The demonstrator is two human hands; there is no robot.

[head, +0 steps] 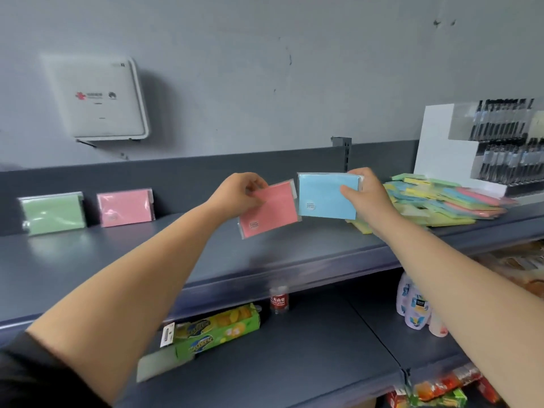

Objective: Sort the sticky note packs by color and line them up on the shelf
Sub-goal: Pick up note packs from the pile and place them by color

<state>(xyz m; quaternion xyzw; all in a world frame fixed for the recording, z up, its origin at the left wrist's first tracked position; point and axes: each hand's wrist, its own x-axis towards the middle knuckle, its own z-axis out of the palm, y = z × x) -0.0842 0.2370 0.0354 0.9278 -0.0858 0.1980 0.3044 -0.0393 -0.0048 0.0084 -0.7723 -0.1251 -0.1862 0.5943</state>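
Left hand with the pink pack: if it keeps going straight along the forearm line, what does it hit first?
Probably the dark grey back panel of the shelf. The left hand holds the pink sticky note pack above the shelf; nothing visible lies between, though depth is uncertain.

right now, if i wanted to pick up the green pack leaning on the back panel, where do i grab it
Pinch the green pack at its top edge, coming from above and in front. It stands nearly upright against the back panel, so its top is free, while its bottom edge rests on the shelf. The pink pack stands apart to its right, leaving that side open too.
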